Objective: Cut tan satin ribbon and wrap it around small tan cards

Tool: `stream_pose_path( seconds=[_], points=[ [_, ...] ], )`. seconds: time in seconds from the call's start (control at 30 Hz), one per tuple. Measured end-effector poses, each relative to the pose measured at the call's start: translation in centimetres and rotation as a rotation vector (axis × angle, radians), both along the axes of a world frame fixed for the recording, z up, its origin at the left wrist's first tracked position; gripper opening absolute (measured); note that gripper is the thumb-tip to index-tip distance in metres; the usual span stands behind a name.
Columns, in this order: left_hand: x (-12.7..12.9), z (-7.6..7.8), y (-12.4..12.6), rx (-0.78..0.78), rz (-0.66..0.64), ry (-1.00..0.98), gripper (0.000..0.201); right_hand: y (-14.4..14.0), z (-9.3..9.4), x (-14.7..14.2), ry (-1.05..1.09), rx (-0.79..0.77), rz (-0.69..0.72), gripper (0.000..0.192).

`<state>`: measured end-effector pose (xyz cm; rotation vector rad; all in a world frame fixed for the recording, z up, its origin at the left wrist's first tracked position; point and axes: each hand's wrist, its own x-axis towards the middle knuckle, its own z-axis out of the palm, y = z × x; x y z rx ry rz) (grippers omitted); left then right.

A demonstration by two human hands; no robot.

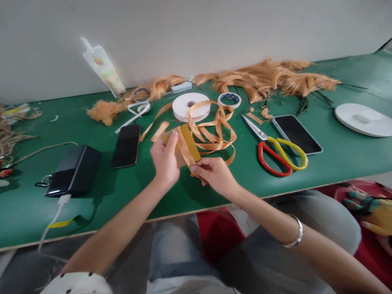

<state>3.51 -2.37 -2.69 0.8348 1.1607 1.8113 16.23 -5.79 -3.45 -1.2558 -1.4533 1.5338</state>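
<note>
My left hand point(164, 159) is closed on a flat gold-brown card point(192, 143), with its thumb pressed on the near face. A shiny peach-orange satin ribbon point(184, 150) runs slantwise across that card. At the card's lower edge, my right hand point(218, 174) pinches the ribbon between thumb and fingers. Loose loops of the same ribbon lie on the green table just behind and to the right of the card. Beyond them rests a white ribbon spool point(183, 107). The far side of the card is hidden from me.
Red-and-yellow-handled scissors point(277, 152) lie on the right, touching a phone point(298, 132). Another phone point(127, 146) and a black box-shaped device point(75, 169) with a cable are left. Tan fibre bundles point(263, 79), a tape roll point(229, 100) and a white disc point(363, 118) lie farther back.
</note>
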Motion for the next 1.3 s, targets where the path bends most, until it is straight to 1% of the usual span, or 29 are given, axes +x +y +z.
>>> stream_pose_path(
  seconds=[0.2,0.33,0.47,0.57,0.63,0.73,0.83,0.93,1.03,1.13,1.2,1.3],
  points=[
    [-0.1,-0.2,0.1,-0.051,0.002,0.028,0.021,-0.1,0.3,0.1,-0.034,0.013,0.023,0.025],
    [-0.1,-0.3,0.2,-0.076,0.003,0.025,0.023,-0.1,0.3,0.3,-0.055,0.022,0.028,0.026],
    [-0.2,-0.1,0.3,-0.055,0.017,0.019,0.02,0.1,0.3,0.4,-0.071,0.043,0.016,0.026],
    [-0.2,0.0,0.3,-0.038,0.015,0.014,0.018,0.3,0.3,0.4,-0.108,0.116,0.008,0.028],
    [-0.2,0.1,0.3,-0.024,0.01,0.008,0.018,0.4,0.3,0.5,-0.125,0.137,0.014,0.028],
    [-0.2,0.4,0.1,0.0,-0.005,0.01,0.018,0.3,0.8,0.6,-0.159,0.093,0.047,0.023],
    [-0.2,0.9,-0.4,0.01,-0.042,0.057,0.019,0.4,1.2,0.8,-0.162,0.077,0.081,0.012],
    [-0.3,1.3,-1.0,0.014,-0.144,0.084,0.024,0.8,1.3,1.1,-0.071,0.103,0.082,0.015],
    [-0.3,1.4,-1.4,-0.017,-0.264,0.074,0.029,1.4,1.3,1.5,0.086,0.093,0.054,0.014],
    [-0.2,1.1,-1.7,-0.051,-0.345,0.142,0.03,1.9,1.6,1.9,0.283,0.041,0.019,0.015],
    [-0.2,0.8,-1.7,-0.054,-0.377,0.217,0.03,2.1,1.8,2.3,0.385,-0.017,-0.04,0.017],
    [-0.2,0.3,-1.8,-0.051,-0.445,0.329,0.028,2.3,2.0,2.8,0.437,-0.106,-0.141,0.012]
  ],
)
